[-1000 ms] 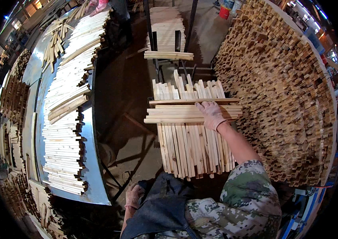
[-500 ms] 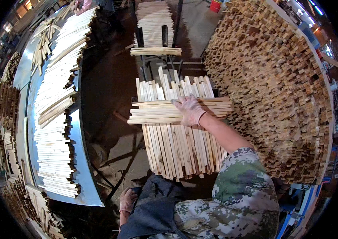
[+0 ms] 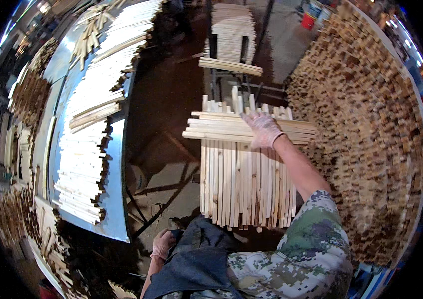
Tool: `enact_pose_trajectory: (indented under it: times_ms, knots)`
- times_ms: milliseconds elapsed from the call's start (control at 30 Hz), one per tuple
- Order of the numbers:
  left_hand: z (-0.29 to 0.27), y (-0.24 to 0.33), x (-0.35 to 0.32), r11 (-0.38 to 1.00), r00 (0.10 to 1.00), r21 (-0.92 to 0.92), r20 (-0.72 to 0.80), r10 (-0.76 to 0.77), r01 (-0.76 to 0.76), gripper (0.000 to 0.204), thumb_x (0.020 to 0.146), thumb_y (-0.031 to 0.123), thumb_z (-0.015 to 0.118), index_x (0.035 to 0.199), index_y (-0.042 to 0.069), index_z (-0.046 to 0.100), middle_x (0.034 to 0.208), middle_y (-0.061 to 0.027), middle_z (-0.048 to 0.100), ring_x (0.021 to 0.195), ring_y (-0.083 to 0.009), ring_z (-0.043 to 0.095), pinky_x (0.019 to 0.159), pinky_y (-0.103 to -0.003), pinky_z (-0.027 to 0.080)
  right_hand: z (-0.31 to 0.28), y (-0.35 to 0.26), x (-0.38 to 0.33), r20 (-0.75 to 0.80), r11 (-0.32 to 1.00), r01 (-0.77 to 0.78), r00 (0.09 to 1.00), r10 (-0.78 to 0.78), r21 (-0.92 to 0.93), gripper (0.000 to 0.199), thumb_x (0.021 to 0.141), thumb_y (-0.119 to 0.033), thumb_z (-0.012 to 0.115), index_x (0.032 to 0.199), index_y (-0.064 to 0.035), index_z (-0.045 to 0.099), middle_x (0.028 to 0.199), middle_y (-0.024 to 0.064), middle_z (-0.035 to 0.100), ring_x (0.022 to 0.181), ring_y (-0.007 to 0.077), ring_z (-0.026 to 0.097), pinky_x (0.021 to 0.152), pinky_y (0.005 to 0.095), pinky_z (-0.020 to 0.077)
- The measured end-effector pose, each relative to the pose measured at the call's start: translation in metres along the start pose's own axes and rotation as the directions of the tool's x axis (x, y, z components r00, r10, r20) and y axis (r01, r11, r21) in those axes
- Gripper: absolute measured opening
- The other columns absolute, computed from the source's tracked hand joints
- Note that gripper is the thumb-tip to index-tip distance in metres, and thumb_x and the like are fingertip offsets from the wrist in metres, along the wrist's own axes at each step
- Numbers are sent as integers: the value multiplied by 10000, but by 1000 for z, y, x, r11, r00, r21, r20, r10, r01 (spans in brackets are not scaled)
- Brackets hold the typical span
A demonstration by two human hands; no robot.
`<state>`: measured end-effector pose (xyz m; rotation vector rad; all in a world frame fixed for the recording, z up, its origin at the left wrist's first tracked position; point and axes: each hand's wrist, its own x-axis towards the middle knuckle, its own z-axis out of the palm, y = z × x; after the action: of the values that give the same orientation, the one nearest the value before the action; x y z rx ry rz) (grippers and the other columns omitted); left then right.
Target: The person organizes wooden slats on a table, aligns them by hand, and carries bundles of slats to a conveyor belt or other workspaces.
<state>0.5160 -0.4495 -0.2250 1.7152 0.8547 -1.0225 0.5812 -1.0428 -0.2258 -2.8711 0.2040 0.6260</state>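
My right hand [image 3: 263, 128], in a pale glove, lies palm down across several wooden strips [image 3: 211, 126] set crosswise. Its fingers are stretched out over their top faces. Under these is a layer of lengthwise wooden strips [image 3: 244, 184], side by side, with uneven far ends showing past the crosswise ones. My left hand [image 3: 162, 244], also gloved, rests low beside my dark apron [image 3: 191, 269]. Its fingers are curled against something dark, and what they grip, if anything, is hidden.
On the left, a metal-topped table [image 3: 116, 184] bears a long row of pale strips [image 3: 79, 172]. A tall stack of wood ends [image 3: 361, 139] walls the right side. Ahead stand another strip pile [image 3: 231, 35] and strips [image 3: 229, 67] lying across a frame. A red bucket [image 3: 310, 21] stands farther back.
My right hand and the crosswise strips have moved away from me, covering more of the lengthwise strips' far ends. The whole view has swung, shifting the scene rightward. My left hand stays by the apron.
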Motion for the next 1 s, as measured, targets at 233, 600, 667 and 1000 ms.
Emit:
enact_pose_trajectory:
  times_ms: [233,600,667,1000]
  knots:
    - [38,-16,-18,984,985,68,54,164,-167,329,1011,268,650,1231,25,681,970,-27,682,776,-143,634,687,-307,529,63,80,12,-109,999,23,994,-27,-44,947,739,-201,786,1594,-47,410,1427,249,551,1345,428,523,1191,477,392]
    - [67,-70,16,973,998,-218,-17,68,-70,417,991,176,686,1372,11,645,1001,-25,648,772,-118,599,688,-282,549,38,92,-10,-85,979,-90,994,75,-185,1222,671,-419,934,1651,-44,308,1672,256,333,1527,436,332,1212,503,352]
    - [63,-71,23,966,996,-243,-12,83,-83,373,1002,156,673,1344,9,642,969,-21,626,749,-117,586,655,-286,535,39,84,0,-207,997,-79,975,76,-7,1267,683,-409,930,1684,-49,242,1756,243,183,1604,419,222,1272,507,284]
    - [10,-122,84,815,974,-576,149,171,-55,379,1025,169,679,1359,9,597,939,-29,631,657,-141,578,575,-299,500,13,-124,21,-58,668,173,980,-190,723,894,897,-313,790,1622,25,391,1620,248,483,1521,326,452,1251,386,346]
